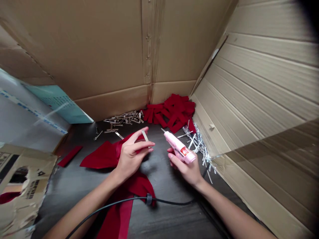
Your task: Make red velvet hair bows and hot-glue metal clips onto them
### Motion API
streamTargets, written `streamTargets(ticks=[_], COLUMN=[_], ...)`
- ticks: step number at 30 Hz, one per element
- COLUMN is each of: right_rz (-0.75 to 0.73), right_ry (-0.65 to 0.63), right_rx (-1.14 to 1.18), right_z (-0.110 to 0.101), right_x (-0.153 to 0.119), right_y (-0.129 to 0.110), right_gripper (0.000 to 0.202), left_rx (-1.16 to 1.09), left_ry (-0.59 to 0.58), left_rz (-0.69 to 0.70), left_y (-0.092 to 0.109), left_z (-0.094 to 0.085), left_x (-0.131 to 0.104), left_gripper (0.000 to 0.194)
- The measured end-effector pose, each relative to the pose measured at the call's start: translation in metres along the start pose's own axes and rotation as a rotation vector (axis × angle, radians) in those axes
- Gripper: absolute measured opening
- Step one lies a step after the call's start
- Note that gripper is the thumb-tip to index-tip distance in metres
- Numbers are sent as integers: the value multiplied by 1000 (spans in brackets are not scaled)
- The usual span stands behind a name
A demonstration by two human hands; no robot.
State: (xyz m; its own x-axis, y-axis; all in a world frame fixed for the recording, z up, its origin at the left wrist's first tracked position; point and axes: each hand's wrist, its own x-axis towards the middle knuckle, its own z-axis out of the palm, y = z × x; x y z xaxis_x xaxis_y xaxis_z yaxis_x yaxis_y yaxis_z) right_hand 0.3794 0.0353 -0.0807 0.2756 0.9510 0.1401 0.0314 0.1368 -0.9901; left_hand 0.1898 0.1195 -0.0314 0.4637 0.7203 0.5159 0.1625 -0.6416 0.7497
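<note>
Between the fingertips of my left hand (133,152) is a small flat metal hair clip (145,136). My right hand (185,167) is wrapped round a pink glue gun (177,144), its nozzle aimed up and left toward the clip but apart from it. Under and beside my left hand lies a large red fabric bow (101,155); part of it is hidden by the hand and forearm. A black cable (171,201) with a strap round it crosses over the bow's tails (119,215).
At the back lie a heap of metal clips (127,118) and a pile of red fabric strips (171,111). Silvery strips (199,142) line the right side. A single red strip (70,156) lies left. Cardboard walls (104,49) enclose the dark table (159,176); a torn box (27,196) stands front left.
</note>
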Motion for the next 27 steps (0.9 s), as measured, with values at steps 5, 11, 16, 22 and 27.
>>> streamTargets(ticks=[5,11,16,22,27], right_rz=[-17,-67,-86,-104,-68], right_ry=[-8,-21,-27,-76,-219], right_rx=[-20,-65,-65,-27,-13], right_z=[-1,-3,-3,-4,-6], right_x=[-1,-4,-4,-9,-13], right_y=[0,2,1,-2,-5], right_gripper=[20,20,19,19,23], left_rx=[37,71,42,-59,-165], left_ry=[-18,-12,-27,-37,-50], left_rz=[118,154,134,-35,-82], left_y=[-1,0,0,-2,-4], left_z=[-2,-1,-1,3,4], left_x=[1,1,1,-4,-6], left_gripper=[18,17,19,64,85])
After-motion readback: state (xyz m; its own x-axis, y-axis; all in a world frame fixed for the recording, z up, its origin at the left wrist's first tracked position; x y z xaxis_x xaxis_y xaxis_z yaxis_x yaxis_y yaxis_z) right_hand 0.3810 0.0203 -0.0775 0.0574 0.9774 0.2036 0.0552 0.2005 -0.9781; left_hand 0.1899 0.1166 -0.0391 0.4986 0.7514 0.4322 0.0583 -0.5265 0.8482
